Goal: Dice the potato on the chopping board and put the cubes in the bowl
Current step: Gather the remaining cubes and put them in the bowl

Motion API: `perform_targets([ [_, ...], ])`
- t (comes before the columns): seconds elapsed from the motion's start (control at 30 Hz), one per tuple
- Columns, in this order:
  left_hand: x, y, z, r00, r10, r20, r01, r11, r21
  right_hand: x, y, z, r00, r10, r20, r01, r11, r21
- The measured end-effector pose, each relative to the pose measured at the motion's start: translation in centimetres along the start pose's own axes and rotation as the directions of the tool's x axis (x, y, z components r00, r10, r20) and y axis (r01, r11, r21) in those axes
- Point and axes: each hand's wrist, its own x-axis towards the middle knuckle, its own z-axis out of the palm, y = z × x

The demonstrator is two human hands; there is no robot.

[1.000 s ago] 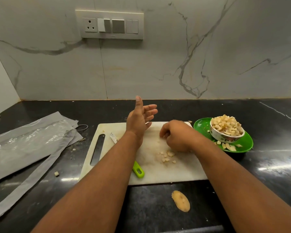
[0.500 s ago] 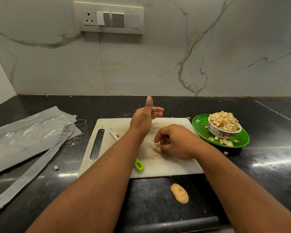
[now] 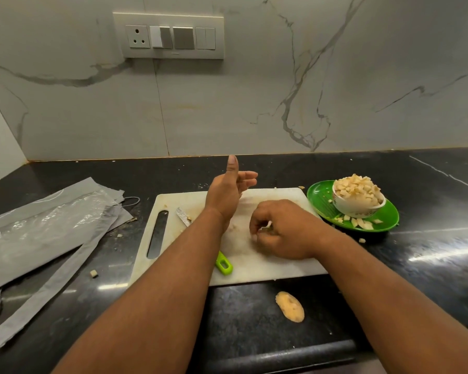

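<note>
A white chopping board (image 3: 254, 268) lies on the black counter. My right hand (image 3: 281, 230) rests on the board's middle, fingers curled down over small potato cubes, pinching them. My left hand (image 3: 227, 193) is raised on edge above the board's far side, thumb up, fingers relaxed, holding nothing. A knife with a green handle (image 3: 223, 264) lies on the board, mostly hidden under my left forearm; its blade tip (image 3: 183, 215) shows. A white bowl (image 3: 358, 206) heaped with potato cubes (image 3: 358, 188) sits on a green plate (image 3: 322, 195) right of the board.
A potato peel (image 3: 289, 306) lies on the counter in front of the board. Grey plastic packaging (image 3: 43, 228) covers the counter at left. Stray cubes lie on the plate and on the counter (image 3: 93, 273). A switch panel (image 3: 170, 36) is on the marble wall behind.
My right hand slid toward me along the board and closed over the loose cubes, which are now hidden under it. My left hand turned more edge-on, thumb up.
</note>
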Motion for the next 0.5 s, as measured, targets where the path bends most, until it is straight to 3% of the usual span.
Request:
perform_targets([
  [0.07, -0.1, 0.0, 0.1, 1.0, 0.003, -0.003, -0.003, 1.0, 0.025, -0.3, 0.4, -0.7, 0.992, 0.128, -0.011, -0.128, 0.988, -0.084],
  [0.13, 0.0, -0.1, 0.1, 1.0, 0.002, 0.001, -0.002, 1.0, 0.031, -0.3, 0.2, -0.9, 0.971, 0.229, 0.067, -0.218, 0.966, -0.143],
  [0.2, 0.1, -0.2, 0.0, 1.0, 0.003, 0.005, -0.003, 1.0, 0.027, 0.1, -0.3, -0.2, 0.966, 0.238, 0.105, -0.228, 0.969, -0.093],
  [0.33, 0.5, -0.3, 0.0, 1.0, -0.006, -0.008, 0.006, 1.0, 0.005, 1.5, -2.0, 1.2, 0.964, 0.266, -0.027, -0.266, 0.964, -0.022],
  [0.5, 1.1, -0.4, -0.2, 0.999, -0.035, -0.008, 0.035, 0.999, -0.023, 2.8, -3.6, 2.2, 0.978, 0.207, -0.026, -0.207, 0.978, -0.012],
])
